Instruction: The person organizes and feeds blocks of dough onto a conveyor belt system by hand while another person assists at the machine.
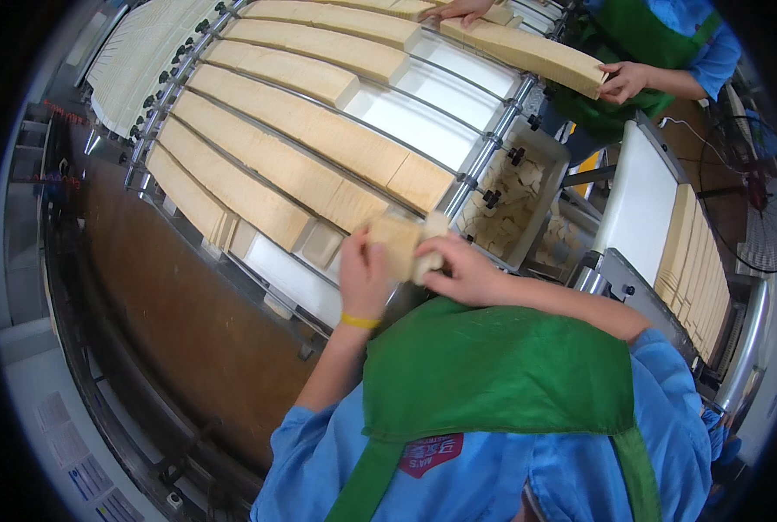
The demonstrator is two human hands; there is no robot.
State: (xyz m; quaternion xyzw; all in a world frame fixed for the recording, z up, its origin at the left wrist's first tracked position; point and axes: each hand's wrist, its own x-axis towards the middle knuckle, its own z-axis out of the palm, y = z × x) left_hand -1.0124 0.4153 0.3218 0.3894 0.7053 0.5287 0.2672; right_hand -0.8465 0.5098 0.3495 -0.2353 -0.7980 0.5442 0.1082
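Observation:
Between my hands, above the conveyor's near edge, are pale pieces of sliced food, probably bread or cake. My left hand point(365, 277), with a yellow wristband, grips a stack of square slices point(395, 245). At the right side of that stack, my right hand point(460, 267) grips a smaller pale bunch of pieces point(431, 251), blurred by motion. Beyond them, long sliced loaves point(297, 137) lie in lanes parted by metal rods on a white conveyor belt point(414, 130). A short block point(321, 245) rests in a lane left of my hands.
Across the conveyor a co-worker's hands point(623, 81) hold a long loaf point(525, 55). A bin point(561, 173) of offcuts stands beside the metal crossbar point(492, 140) with black knobs. At right, another belt point(642, 196) carries sliced strips point(695, 274). Brown floor point(186, 287) shows at left.

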